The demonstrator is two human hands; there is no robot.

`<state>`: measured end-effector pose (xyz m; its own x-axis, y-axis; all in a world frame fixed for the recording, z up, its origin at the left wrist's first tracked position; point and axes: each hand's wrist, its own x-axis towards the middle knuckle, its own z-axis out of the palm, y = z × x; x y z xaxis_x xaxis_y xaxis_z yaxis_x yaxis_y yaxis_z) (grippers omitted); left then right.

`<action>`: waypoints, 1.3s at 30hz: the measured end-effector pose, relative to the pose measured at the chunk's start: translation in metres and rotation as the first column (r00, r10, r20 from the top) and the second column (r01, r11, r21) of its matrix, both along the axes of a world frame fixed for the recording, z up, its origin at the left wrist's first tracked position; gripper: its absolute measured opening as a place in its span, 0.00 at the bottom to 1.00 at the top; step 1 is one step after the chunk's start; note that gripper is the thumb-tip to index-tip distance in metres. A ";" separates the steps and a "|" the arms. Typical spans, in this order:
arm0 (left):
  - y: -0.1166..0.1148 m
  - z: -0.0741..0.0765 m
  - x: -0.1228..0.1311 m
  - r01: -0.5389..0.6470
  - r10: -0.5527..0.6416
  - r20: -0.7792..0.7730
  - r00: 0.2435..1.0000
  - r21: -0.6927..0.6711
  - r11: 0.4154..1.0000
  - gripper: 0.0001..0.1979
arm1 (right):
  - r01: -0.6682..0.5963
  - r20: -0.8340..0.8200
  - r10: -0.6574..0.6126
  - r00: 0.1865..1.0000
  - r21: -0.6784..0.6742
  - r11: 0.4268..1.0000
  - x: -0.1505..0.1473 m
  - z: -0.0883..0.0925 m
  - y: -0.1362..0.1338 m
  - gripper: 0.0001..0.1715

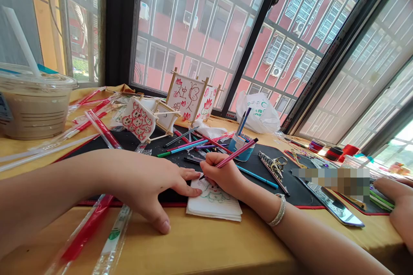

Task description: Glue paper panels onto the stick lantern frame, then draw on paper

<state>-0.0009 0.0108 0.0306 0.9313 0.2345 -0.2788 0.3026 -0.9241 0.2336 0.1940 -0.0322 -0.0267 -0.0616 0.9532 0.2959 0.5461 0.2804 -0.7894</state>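
My right hand is shut on a pink felt-tip pen, with the tip down on a folded white paper napkin. Red and green drawing lines show on the napkin. My left hand lies flat beside it, fingertips touching the napkin's left edge and holding nothing. Both hands rest over a black desk mat. A loose blue pen lies just right of my right hand. At the far right edge, a second person's hand rests near bundled green strips.
Small paper lanterns on wooden-stick frames stand behind scattered felt-tip pens. A blue pen cup, scissors, a phone, a plastic drink cup, wrapped straws and a white plastic bag lie about. A barred window runs behind the table.
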 end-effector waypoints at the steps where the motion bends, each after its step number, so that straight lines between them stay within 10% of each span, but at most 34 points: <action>1: 0.000 0.000 0.000 0.000 0.000 -0.002 1.000 -0.001 1.000 0.36 | -0.010 -0.002 0.010 1.000 -0.022 1.000 0.000 0.000 0.000 0.17; 39: -0.001 0.001 -0.001 -0.008 0.009 0.026 1.000 -0.044 0.999 0.37 | -0.058 -0.108 0.049 0.993 -0.085 0.995 0.001 0.003 -0.003 0.15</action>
